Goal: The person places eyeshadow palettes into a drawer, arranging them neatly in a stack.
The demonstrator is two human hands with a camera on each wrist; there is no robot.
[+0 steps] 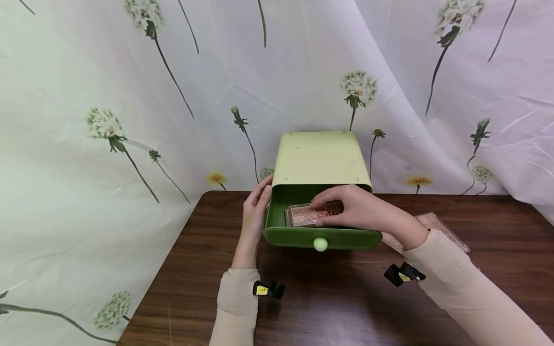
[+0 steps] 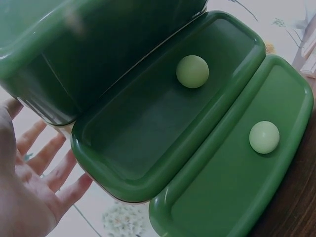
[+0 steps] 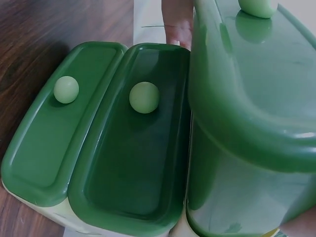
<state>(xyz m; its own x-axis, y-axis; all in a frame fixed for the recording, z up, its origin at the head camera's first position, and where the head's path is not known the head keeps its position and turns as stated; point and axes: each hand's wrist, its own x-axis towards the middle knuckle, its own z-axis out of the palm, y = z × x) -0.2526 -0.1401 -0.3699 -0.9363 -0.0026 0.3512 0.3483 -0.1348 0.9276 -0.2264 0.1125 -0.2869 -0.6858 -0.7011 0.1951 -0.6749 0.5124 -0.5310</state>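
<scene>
A small cream-topped green drawer cabinet [image 1: 320, 158] stands on the table, its top drawer [image 1: 290, 237] pulled out. Inside the drawer lies a clear-lidded eyeshadow palette [image 1: 300, 216] with lettering on its lid. My right hand [image 1: 359, 207] reaches in over the drawer front and grips this palette, thumb on the near edge and fingers towards the far edge. Against the cabinet's left side rests my left hand [image 1: 254, 214], its fingers extended in the left wrist view. Two lower drawers, a middle one [image 2: 148, 128] and a bottom one [image 2: 217, 182], are closed.
More palettes, one of them an eyeshadow palette [image 1: 442, 229], lie right of the cabinet, partly behind my right forearm. The dark wooden table [image 1: 195, 288] meets a white curtain [image 1: 207, 86] printed with dandelions behind the cabinet.
</scene>
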